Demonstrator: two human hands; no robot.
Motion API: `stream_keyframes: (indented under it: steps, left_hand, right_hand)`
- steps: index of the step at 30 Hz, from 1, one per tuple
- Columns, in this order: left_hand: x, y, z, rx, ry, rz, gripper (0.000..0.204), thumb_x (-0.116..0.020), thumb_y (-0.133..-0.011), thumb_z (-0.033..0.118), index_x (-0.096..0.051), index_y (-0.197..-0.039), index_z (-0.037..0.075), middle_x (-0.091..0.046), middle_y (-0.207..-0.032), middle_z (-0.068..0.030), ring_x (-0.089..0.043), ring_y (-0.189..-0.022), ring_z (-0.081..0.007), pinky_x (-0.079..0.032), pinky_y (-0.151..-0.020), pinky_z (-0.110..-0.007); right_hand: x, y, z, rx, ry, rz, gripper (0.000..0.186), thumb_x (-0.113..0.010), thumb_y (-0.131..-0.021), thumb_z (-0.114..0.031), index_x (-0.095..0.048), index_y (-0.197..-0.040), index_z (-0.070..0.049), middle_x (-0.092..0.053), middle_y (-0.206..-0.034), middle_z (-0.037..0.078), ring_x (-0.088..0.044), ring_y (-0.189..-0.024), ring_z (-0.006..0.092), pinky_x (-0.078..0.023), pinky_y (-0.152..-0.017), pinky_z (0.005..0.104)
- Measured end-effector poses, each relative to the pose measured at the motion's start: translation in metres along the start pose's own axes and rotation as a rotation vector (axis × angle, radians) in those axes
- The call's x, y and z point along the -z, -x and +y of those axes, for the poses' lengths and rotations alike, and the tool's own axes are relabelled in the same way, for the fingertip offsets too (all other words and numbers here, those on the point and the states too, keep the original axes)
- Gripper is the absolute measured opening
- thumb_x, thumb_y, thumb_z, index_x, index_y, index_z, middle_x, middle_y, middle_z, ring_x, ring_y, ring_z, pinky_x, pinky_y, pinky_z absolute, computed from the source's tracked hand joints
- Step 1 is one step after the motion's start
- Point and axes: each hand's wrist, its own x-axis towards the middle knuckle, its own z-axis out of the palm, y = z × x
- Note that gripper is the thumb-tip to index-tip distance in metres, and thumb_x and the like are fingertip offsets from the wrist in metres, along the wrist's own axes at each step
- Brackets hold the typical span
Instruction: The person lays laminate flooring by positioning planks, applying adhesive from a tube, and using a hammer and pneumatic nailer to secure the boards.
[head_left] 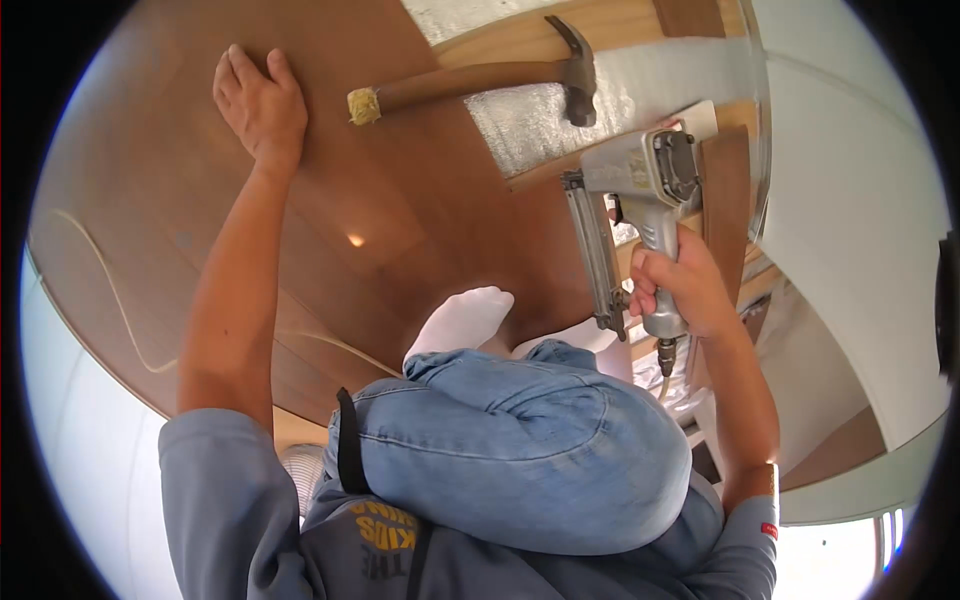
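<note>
My right hand [685,285] is wrapped round the grip of a silver pneumatic nail gun [640,170], its slim magazine standing on the side toward my knees. A hose fitting [667,355] joins the bottom of its handle. My left hand [262,110] rests flat on the brown wooden floorboards [380,190], fingers stretched out and holding nothing. Between the two hands lies a claw hammer [480,82] with a wooden handle, its steel head over bare foil and its yellowish handle end on the boards.
Silver foil sheeting [530,130] and pale wooden battens [530,30] show beyond the boards' edge. A thin hose [95,260] trails over the boards at left. A loose brown plank [725,200] lies right of the nail gun. White walls [850,130] curve round; my bent legs are in front.
</note>
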Motion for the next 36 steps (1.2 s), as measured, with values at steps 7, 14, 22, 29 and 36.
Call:
stream_keyframes:
  steps: [7,14,22,29,36]
  left_hand:
    - [-0.006,0.0,-0.005,-0.042,0.017,0.059,0.058,-0.055,-0.103,0.039,-0.052,-0.143,-0.003,-0.053,-0.147,-0.0201,-0.044,-0.14,-0.0358,-0.034,-0.119,-0.044]
    - [0.001,0.002,0.0,-0.022,0.056,0.072,0.054,-0.056,-0.102,0.025,-0.045,-0.147,-0.004,-0.047,-0.151,-0.0242,-0.041,-0.141,-0.0419,-0.032,-0.121,-0.048]
    - [0.003,0.003,0.005,0.001,0.001,0.047,0.052,-0.054,-0.102,0.024,-0.046,-0.146,-0.005,-0.047,-0.15,-0.0249,-0.042,-0.14,-0.0418,-0.032,-0.12,-0.048]
    - [0.002,0.001,0.002,-0.025,0.048,0.025,0.053,-0.054,-0.103,0.021,-0.043,-0.148,-0.004,-0.043,-0.154,-0.0242,-0.037,-0.143,-0.0419,-0.03,-0.122,-0.048]
    - [-0.006,0.003,-0.004,-0.028,0.028,0.028,0.058,-0.053,-0.104,0.039,-0.051,-0.145,-0.001,-0.052,-0.148,-0.0186,-0.043,-0.141,-0.0346,-0.033,-0.119,-0.044]
  right_hand:
    - [-0.016,-0.034,-0.023,-0.109,0.119,-0.072,0.044,-0.061,-0.091,-0.015,-0.05,-0.13,0.004,-0.052,-0.069,0.003,-0.054,-0.053,0.0121,-0.056,-0.058,0.0331]
    - [-0.022,-0.045,-0.031,-0.143,0.209,-0.127,0.029,-0.059,-0.092,-0.016,-0.055,-0.113,0.003,-0.056,-0.065,0.005,-0.058,-0.055,0.0143,-0.056,-0.058,0.0329]
    - [-0.031,-0.053,-0.045,-0.176,0.321,-0.148,0.032,-0.057,-0.088,-0.014,-0.055,-0.115,0.003,-0.056,-0.064,0.004,-0.057,-0.054,0.0135,-0.054,-0.057,0.0318]
    - [-0.021,-0.054,-0.058,-0.18,0.385,-0.125,0.028,-0.057,-0.088,-0.014,-0.055,-0.111,0.001,-0.056,-0.063,0.004,-0.057,-0.053,0.0133,-0.053,-0.056,0.0324]
    - [-0.006,-0.049,-0.058,-0.193,0.307,-0.093,0.028,-0.059,-0.087,-0.014,-0.055,-0.111,0.0,-0.054,-0.064,0.003,-0.057,-0.053,0.0134,-0.057,-0.059,0.0345]
